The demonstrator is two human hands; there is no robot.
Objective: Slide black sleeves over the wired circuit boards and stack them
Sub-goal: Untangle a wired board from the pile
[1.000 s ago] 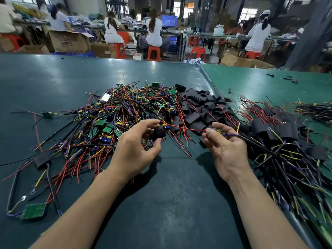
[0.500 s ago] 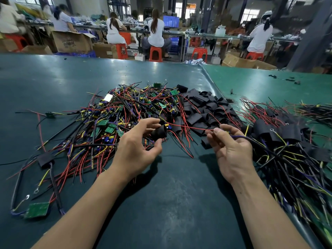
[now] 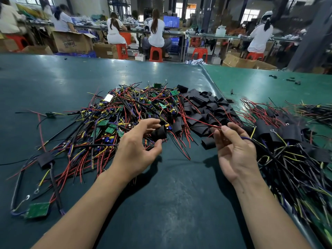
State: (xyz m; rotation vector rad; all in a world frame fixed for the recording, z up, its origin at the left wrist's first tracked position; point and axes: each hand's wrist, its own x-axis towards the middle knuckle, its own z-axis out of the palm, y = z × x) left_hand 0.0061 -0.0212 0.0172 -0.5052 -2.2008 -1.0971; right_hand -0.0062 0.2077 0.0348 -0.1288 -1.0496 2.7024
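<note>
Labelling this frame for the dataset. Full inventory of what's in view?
black sleeve: one, black, held in left hand, centre
wires: a few, red and black, running from sleeve to right hand
unsleeved boards pile: many, green boards with red, yellow, black wires, left of centre
loose sleeves pile: many, black, centre back
sleeved boards stack: many, black with wires, right
lone green board: one, near left
table: dark green mat
workers on red stools: several, background
left hand: grips sleeve
right hand: pinches wires

Single head view, looking forward-down, close over table [image 3: 53,83].
</note>
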